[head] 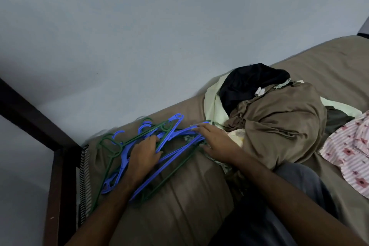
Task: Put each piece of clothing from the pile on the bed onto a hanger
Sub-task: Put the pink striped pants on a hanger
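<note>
While both rest on hangers (159, 146) | left grip (144, 153) curled round one | right grip (215, 144) spread flat

Pink garment (351, 158) cut by right edge; lower pile (275, 118) layers buried; left hand (144, 152) fingertips possibly under hangers (159, 146).

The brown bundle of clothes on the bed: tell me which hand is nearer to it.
Right. The right hand rests on the hangers just beside the brown bundle; the left hand holds hangers farther away, toward the bed frame.
</note>
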